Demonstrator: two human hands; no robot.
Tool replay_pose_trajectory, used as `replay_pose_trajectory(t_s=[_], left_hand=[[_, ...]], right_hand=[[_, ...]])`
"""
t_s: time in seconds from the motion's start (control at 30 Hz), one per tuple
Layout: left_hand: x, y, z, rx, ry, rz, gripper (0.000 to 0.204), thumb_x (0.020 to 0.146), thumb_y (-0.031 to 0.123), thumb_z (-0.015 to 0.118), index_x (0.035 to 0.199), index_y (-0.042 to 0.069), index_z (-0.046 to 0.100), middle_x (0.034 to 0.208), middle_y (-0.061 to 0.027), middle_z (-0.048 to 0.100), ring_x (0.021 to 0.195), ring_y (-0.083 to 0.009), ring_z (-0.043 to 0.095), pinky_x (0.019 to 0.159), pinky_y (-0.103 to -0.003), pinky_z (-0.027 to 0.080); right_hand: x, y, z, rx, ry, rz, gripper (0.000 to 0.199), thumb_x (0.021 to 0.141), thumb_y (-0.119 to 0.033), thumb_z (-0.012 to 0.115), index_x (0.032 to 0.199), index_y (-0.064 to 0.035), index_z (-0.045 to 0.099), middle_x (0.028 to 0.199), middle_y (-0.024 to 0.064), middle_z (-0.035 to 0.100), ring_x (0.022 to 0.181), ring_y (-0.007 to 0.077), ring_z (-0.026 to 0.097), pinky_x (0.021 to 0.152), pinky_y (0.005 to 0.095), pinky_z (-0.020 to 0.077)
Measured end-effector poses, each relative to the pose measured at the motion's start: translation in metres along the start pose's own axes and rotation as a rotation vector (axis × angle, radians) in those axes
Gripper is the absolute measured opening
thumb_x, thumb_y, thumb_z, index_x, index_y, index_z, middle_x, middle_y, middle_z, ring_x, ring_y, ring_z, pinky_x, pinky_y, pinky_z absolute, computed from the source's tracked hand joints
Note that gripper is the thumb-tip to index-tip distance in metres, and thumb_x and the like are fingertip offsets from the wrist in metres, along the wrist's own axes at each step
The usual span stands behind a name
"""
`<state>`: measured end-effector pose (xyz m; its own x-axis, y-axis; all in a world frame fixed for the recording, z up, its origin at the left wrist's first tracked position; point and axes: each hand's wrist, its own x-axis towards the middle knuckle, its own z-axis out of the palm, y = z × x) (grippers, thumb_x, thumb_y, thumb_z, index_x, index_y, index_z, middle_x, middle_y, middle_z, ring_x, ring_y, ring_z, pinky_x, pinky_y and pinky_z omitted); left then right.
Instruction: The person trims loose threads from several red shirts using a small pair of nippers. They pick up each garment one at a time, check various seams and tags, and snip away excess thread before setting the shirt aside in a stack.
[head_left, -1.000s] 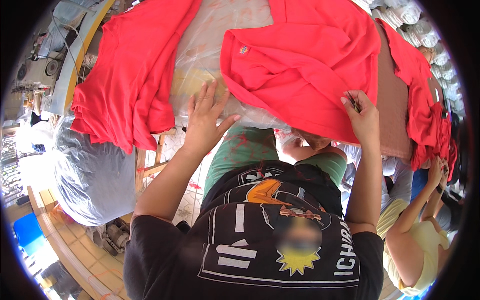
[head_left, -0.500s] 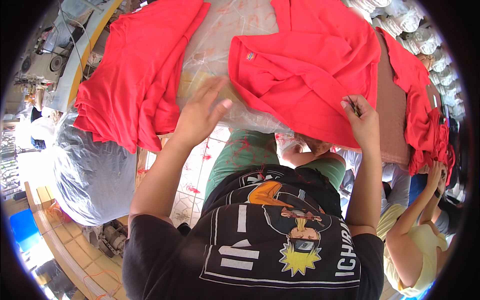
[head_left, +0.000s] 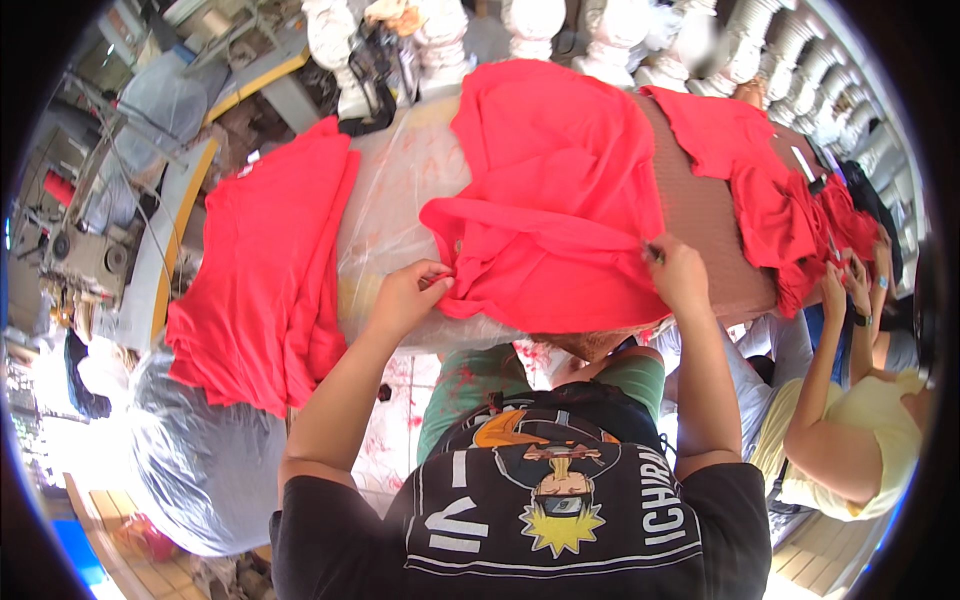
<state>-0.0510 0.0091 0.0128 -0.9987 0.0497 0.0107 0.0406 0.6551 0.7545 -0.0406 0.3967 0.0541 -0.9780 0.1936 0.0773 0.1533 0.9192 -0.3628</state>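
A red shirt [head_left: 550, 210] lies folded over on a table covered with clear plastic sheet [head_left: 400, 190]. My left hand [head_left: 405, 295] pinches the shirt's near left edge. My right hand [head_left: 675, 275] holds the shirt's near right edge, with a small dark tool between the fingers. A pile of red shirts [head_left: 265, 270] lies flat to the left, hanging over the table's edge.
More red garments [head_left: 790, 190] are heaped at the right, where another person's hands [head_left: 845, 285] work on them. A big clear plastic bag [head_left: 195, 460] sits low left. White balusters [head_left: 530, 25] and a machine [head_left: 70, 250] line the far side.
My left hand moved from flat on the plastic to gripping the shirt's left edge. The shirt's left part has been folded over toward the right. The view shifted downward.
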Motion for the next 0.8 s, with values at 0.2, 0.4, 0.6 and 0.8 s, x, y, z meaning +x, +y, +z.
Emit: replay_pose_trajectory(t_s=[0.2,0.4,0.6,0.8], left_hand=[[0.042,0.022,-0.074,-0.760,0.517,0.094,0.010,0.091,0.017,0.067,0.099,0.011,0.068,0.086,0.0035,0.065,0.064,-0.0039,0.051,0.057,-0.019,0.041],[0.080,-0.075,-0.257,-1.217,0.849,0.217,0.028,0.091,0.015,0.064,0.116,0.004,0.059,0.101,-0.0059,0.064,0.077,-0.0107,0.060,0.072,-0.026,0.055],[0.068,-0.041,-0.224,-0.631,1.124,0.122,0.036,0.091,0.017,0.064,0.124,0.003,0.054,0.109,-0.0099,0.062,0.101,-0.0172,0.059,0.089,-0.029,0.049],[0.071,0.021,-0.026,-0.208,0.405,0.325,0.021,0.092,0.016,0.065,0.110,0.006,0.065,0.115,-0.0099,0.064,0.113,-0.0222,0.058,0.100,-0.034,0.044]], right_hand=[[-0.038,-0.015,-0.106,0.856,0.427,-0.230,0.010,0.089,0.001,0.060,0.099,-0.0014,0.062,0.083,0.0000,0.063,0.074,0.0062,0.054,0.067,0.0203,0.0424],[-0.084,-0.107,-0.194,0.847,-0.200,-0.704,0.017,0.082,0.001,0.068,0.098,-0.0012,0.064,0.087,0.0027,0.066,0.072,0.0052,0.061,0.059,0.0198,0.0430],[-0.014,-0.066,-0.215,-0.193,-0.007,-0.668,0.022,0.080,-0.002,0.064,0.102,-0.0001,0.066,0.091,0.0163,0.068,0.086,0.0329,0.066,0.077,0.0390,0.0503],[0.065,0.025,-0.122,0.051,-0.085,-0.419,0.024,0.082,-0.010,0.064,0.105,-0.0044,0.069,0.100,0.0192,0.068,0.093,0.0364,0.065,0.082,0.0426,0.0494]])
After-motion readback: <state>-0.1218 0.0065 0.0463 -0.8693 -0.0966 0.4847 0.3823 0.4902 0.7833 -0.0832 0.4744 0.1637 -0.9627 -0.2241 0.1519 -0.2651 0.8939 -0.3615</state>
